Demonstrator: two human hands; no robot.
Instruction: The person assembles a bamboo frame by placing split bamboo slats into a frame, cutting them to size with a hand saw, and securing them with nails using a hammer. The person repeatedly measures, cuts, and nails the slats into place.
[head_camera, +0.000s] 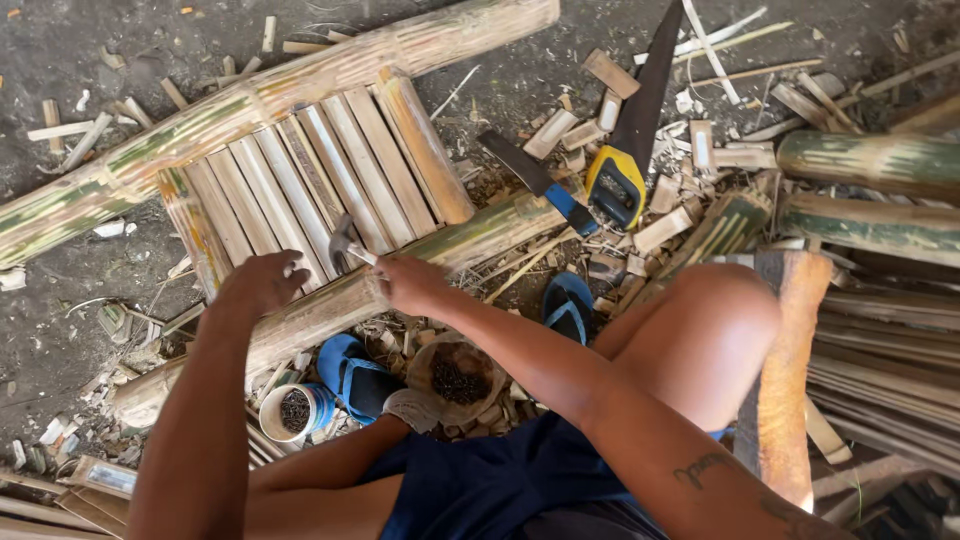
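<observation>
Bamboo slats (320, 185) lie side by side across 2 long bamboo poles, forming a ribbed panel on the dirt floor (70, 320). About 10 slats are already laid in a tight row, running from the far pole (250, 100) to the near pole (330, 310). Judging from how they sit, most of the panel looks assembled, and the work in hand is at the near pole, where the slat ends cross it; whether every end is fixed cannot be told from here.

The right hand (412, 282) is closed around the handle of a hammer (347, 245), whose metal head points down over the slat ends. The left hand (262, 283) rests on the near pole just beside the hammer head, fingers curled down against the slats; whether it pinches a nail is hidden.

The slats are pale and flat, with streaks of green skin on some, and the outer 2 pieces are rounder and browner. The poles are mottled green and tan.

Near the person's knees, a white tin of dark nails (293, 410) and a round bowl of nails (457, 378) sit among wood chips, with blue sandals (352, 372) beside them. Beyond the panel lie a handsaw with a yellow and black handle (625, 150) and a blade with a blue grip (540, 185), amid bamboo offcuts.
</observation>
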